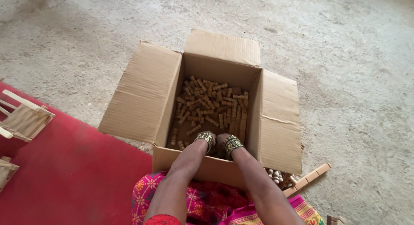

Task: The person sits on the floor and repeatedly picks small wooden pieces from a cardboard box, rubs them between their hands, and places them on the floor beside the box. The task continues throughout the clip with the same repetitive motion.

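Concrete floor (345,57), red mat (73,173) at left. Open cardboard box (142,91) straddling both, holding small wooden pegs (207,102). Left hand (206,144) and right hand (227,147) deep inside at near wall, bangles on wrists. Fingers hidden, grip unreadable. Wooden strip (308,180) beside box at right.

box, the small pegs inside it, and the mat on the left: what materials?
Box: corrugated cardboard, matte brown, with fold creases on the flaps. Pegs: look like turned wood, pale tan and unfinished, with ridged profiles; too small to be sure. Mat: red, matte, probably felt or thin carpet; the weave can't be made out.
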`<state>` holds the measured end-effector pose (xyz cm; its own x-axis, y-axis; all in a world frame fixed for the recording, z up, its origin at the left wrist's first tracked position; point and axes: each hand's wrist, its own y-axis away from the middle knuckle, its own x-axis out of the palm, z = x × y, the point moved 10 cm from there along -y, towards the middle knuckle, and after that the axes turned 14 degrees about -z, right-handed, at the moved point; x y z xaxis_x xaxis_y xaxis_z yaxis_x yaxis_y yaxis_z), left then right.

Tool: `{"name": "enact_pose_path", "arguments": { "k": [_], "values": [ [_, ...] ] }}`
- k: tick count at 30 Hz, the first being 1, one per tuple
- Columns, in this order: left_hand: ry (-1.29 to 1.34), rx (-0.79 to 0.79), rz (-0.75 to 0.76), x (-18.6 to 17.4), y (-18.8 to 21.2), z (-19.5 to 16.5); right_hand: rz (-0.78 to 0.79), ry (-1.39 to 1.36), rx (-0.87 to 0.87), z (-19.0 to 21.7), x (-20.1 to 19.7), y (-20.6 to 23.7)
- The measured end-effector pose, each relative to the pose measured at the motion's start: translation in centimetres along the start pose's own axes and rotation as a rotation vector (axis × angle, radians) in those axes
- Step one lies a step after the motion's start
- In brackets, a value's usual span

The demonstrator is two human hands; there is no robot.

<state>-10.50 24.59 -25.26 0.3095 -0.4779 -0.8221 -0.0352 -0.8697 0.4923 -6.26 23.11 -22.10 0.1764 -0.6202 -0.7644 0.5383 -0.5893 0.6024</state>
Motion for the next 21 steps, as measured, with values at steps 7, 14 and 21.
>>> {"name": "enact_pose_path", "arguments": {
  "k": [7, 14, 21],
  "values": [
    [0.019, 0.009, 0.044, 1.1, 0.4, 0.4, 0.078, 0.053, 0.037, -0.8, 1.6, 0.0],
    [0.046, 0.009, 0.034, 1.1, 0.2, 0.7, -0.073, -0.046, 0.059, -1.9, 0.2, -0.6],
    [0.095, 0.010, -0.033, 0.2, 0.4, -0.3, -0.189, -0.003, -0.019, -0.9, -1.9, -0.9]
  ]
}}
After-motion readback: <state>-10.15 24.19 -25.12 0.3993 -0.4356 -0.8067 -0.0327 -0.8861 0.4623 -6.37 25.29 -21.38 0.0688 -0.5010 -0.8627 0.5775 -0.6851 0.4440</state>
